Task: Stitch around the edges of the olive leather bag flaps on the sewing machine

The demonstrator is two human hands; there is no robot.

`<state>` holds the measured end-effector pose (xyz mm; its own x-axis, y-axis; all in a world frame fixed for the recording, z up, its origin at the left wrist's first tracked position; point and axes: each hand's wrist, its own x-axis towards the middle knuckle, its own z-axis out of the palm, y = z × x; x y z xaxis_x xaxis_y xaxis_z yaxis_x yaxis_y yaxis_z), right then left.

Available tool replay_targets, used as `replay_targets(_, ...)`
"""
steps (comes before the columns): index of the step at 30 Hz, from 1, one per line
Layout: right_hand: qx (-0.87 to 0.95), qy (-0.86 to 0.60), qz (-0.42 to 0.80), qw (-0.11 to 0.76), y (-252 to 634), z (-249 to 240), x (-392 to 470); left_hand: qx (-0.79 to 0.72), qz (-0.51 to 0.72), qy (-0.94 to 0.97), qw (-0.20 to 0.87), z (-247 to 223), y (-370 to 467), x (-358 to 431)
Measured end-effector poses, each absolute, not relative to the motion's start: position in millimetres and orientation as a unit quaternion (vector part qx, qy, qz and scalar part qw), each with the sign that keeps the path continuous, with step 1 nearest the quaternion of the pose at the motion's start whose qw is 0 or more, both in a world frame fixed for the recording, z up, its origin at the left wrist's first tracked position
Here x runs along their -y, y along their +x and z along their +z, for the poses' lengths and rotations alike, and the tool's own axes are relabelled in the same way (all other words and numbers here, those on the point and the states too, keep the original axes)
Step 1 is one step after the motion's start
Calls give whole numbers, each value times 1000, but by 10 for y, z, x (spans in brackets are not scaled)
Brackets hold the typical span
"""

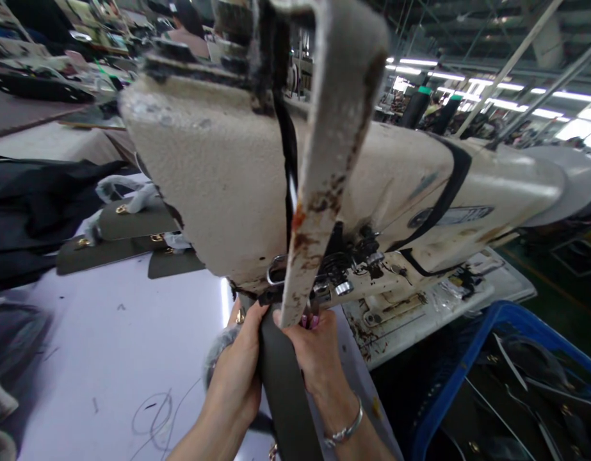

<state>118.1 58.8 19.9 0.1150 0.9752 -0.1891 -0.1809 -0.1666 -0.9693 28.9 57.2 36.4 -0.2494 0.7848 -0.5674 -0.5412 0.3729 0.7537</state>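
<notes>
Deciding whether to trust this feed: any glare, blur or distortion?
Head view: glare streak on the pale table beside the sewing machine; ceiling lights blown out, upper right; background soft; edges stretched; left hand, right hand and dark strip fairly clear.

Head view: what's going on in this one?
A person is at a sewing machine, holding a dark strip with both bare hands. The left hand is along its left edge and the right hand along its right, close under the machine's head. The stitching point is hidden, so whether it is sewing can't be told. Flat pieces with gold fittings lie on the white table to the left; a blue crate at right holds more dark pieces.
</notes>
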Motion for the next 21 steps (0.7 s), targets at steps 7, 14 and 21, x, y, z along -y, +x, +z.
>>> replay_targets(7,407,-551,512,518,1177,174,-602,-567,556,116,596,315,243,-653)
replay_targets(14,471,-548,497,480,1330,221,-501,-529,576,149,605,282,224,-679)
replay_targets(21,486,-617,304,540,2268,227,-342,-586,535,81,603,180,191,-682)
